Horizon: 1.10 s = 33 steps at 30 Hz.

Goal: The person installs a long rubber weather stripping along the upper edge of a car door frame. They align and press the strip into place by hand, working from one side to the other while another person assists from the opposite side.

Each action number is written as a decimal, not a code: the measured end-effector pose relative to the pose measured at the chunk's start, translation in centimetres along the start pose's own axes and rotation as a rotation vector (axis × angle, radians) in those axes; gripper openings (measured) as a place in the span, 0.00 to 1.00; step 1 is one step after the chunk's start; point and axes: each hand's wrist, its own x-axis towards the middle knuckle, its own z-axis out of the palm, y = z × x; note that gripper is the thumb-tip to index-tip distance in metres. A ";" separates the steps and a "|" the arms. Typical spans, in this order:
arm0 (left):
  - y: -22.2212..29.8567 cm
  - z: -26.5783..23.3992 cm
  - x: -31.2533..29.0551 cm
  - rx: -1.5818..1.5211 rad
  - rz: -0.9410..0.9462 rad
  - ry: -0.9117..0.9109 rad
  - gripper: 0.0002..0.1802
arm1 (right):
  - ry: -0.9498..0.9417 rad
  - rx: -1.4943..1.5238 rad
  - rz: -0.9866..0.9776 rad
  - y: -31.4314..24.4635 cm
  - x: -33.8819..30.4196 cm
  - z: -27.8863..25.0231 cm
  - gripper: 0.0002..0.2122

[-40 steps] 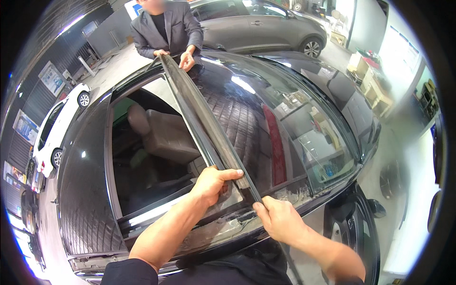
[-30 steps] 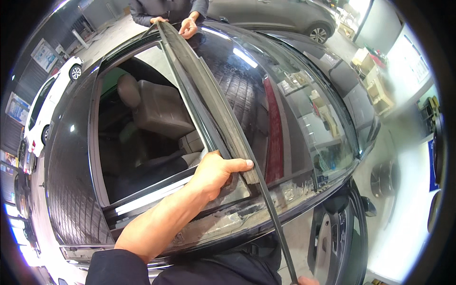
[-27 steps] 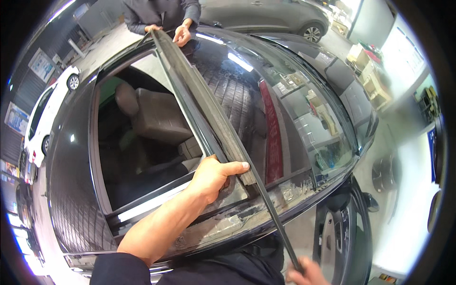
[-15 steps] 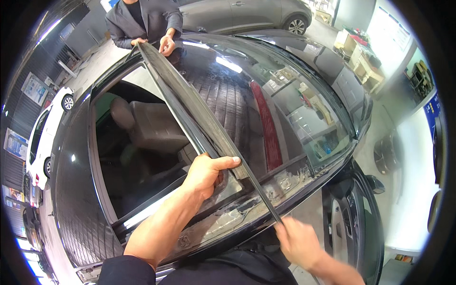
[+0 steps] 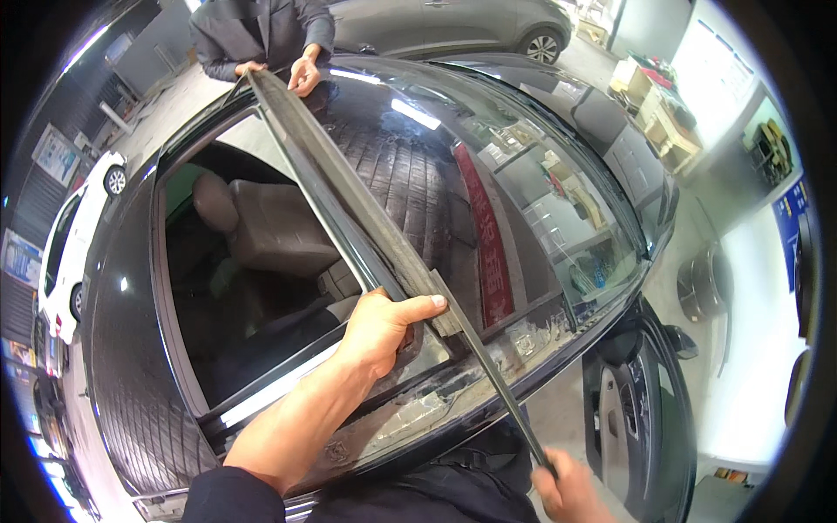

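A long, narrow grey-brown panel [image 5: 349, 187] with dark edges lies slantwise across the car roof, beside the open roof hole [image 5: 253, 261]. My left hand [image 5: 384, 327] is closed around its near end, the thumb pressed on the top. From that end a thin dark strip [image 5: 497, 375] sticks out toward me, past the roof's side edge. My right hand [image 5: 571, 488] grips the strip's outer end low on the right. A co-worker's hand [image 5: 253, 68] touches the panel's far end, and their other hand [image 5: 303, 74] is close beside it.
Seats [image 5: 283, 227] show through the roof hole. The dusty roof side rail [image 5: 418, 405] runs below my left hand. An open car door [image 5: 636, 401] stands at right. Past the windshield [image 5: 558, 209] are the hood and a cluttered desk [image 5: 654, 113]; a grey car [image 5: 436, 26] stands behind.
My right hand has moved down and right, toward me, and more of the thin strip now sticks out of the panel's end. My left hand keeps its grip in nearly the same place.
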 end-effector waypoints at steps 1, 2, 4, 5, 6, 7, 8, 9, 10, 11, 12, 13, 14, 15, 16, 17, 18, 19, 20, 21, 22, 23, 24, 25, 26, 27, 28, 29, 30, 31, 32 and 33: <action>0.3 0.1 -0.1 0.023 -0.003 0.007 0.13 | 0.036 0.071 0.056 -1.8 1.9 0.5 0.06; 0.5 0.1 -0.2 0.035 -0.011 0.013 0.13 | 0.087 -0.032 -0.082 -1.2 2.2 1.0 0.07; 0.3 0.0 -0.3 0.073 0.004 0.018 0.13 | 0.177 -0.245 -0.362 0.8 2.7 1.7 0.09; 0.2 -0.1 -0.2 0.062 -0.005 0.019 0.13 | 0.091 -0.216 -0.205 1.4 0.5 1.1 0.08; 0.2 -0.3 -0.2 0.054 -0.013 0.029 0.13 | 0.001 -0.183 -0.051 3.3 -3.1 0.7 0.09; 0.3 -0.4 -0.1 0.042 -0.019 0.037 0.13 | 0.000 -0.354 -0.124 8.4 -7.3 0.6 0.07; 0.3 -0.5 -0.1 0.052 -0.018 0.004 0.14 | 0.044 -0.311 0.070 9.5 -10.4 -0.2 0.07; 0.2 -0.2 -0.4 0.022 -0.043 -0.005 0.14 | 0.082 -0.304 0.103 10.5 -12.8 -1.0 0.08; 0.5 0.2 -0.7 0.003 -0.062 -0.016 0.15 | 0.128 -0.288 0.134 11.4 -14.2 -1.7 0.09; 1.2 0.2 -1.0 -0.004 -0.070 -0.038 0.15 | 0.122 -0.240 0.183 11.9 -13.5 -2.3 0.10; 0.7 -0.8 -0.6 0.015 -0.066 -0.056 0.15 | 0.115 -0.190 0.231 12.4 -12.5 -2.8 0.10; 0.5 -0.7 -0.4 -0.027 -0.063 -0.073 0.15 | 0.148 -0.047 0.129 10.0 -9.0 -3.3 0.10; 0.3 -0.3 -0.5 -0.073 -0.062 -0.092 0.15 | 0.216 0.252 0.208 9.7 -6.0 -2.9 0.10; 0.3 0.0 -0.3 -0.119 -0.063 -0.111 0.14 | 0.188 0.152 0.085 8.6 -3.6 -3.3 0.10; 0.5 -0.4 -0.3 -0.102 -0.099 -0.134 0.17 | 0.179 0.192 0.008 7.5 -0.8 -3.4 0.10; 0.6 -0.5 -0.2 -0.112 -0.111 -0.171 0.18 | 0.132 0.161 -0.032 5.0 1.9 -3.7 0.11; 0.5 -0.5 -0.2 -0.122 -0.124 -0.209 0.19 | 0.086 0.129 -0.071 2.2 4.6 -3.7 0.11; 0.6 -0.4 -0.1 -0.130 -0.134 -0.252 0.20 | 0.027 0.177 -0.067 0.1 7.1 -3.6 0.11; 0.9 -0.3 -0.4 -0.140 -0.149 -0.251 0.22 | -0.027 0.168 -0.124 -1.0 9.5 -3.3 0.09; 0.8 -0.3 0.0 -0.141 -0.140 -0.269 0.19 | 0.006 0.183 -0.244 -1.5 11.8 -2.5 0.09; 0.9 -1.1 0.0 -0.157 -0.130 -0.258 0.19 | -0.018 0.173 -0.245 -4.2 14.0 -1.8 0.10; 0.9 -1.5 -0.1 -0.172 -0.128 -0.262 0.19 | -0.031 0.167 -0.263 -5.8 16.1 -1.1 0.10; 0.9 -1.6 0.0 -0.189 -0.105 -0.280 0.19 | 0.010 0.170 -0.368 -6.2 18.3 0.1 0.10; 0.7 -1.4 0.1 -0.210 -0.088 -0.308 0.18 | -0.028 0.209 -0.311 -6.6 20.1 0.8 0.10; 0.5 -1.5 0.2 -0.231 -0.070 -0.329 0.17 | -0.080 0.245 -0.283 -7.7 21.4 1.0 0.11; 0.3 -1.4 0.5 -0.256 -0.073 -0.350 0.17 | -0.090 0.243 -0.290 -8.0 22.8 1.3 0.10; 0.0 -1.4 0.7 -0.283 -0.075 -0.369 0.18 | -0.121 0.237 -0.271 -8.3 23.8 1.4 0.10; -0.1 -1.6 0.8 -0.316 -0.067 -0.375 0.18 | -0.167 0.230 -0.262 -8.9 24.5 1.6 0.11; -0.1 -1.5 0.8 -0.368 -0.033 -0.317 0.18 | -0.213 0.301 -0.174 -9.5 24.9 1.5 0.11; -0.1 -1.3 0.8 -0.445 -0.020 -0.283 0.13 | -0.259 0.369 -0.084 -10.0 25.3 1.5 0.11; -0.4 -1.2 0.9 -0.458 0.012 -0.245 0.13 | -0.314 0.432 0.011 -10.4 25.6 1.6 0.11; -0.7 -1.1 1.2 -0.471 0.044 -0.207 0.13 | -0.352 0.479 0.018 -10.8 26.0 1.6 0.11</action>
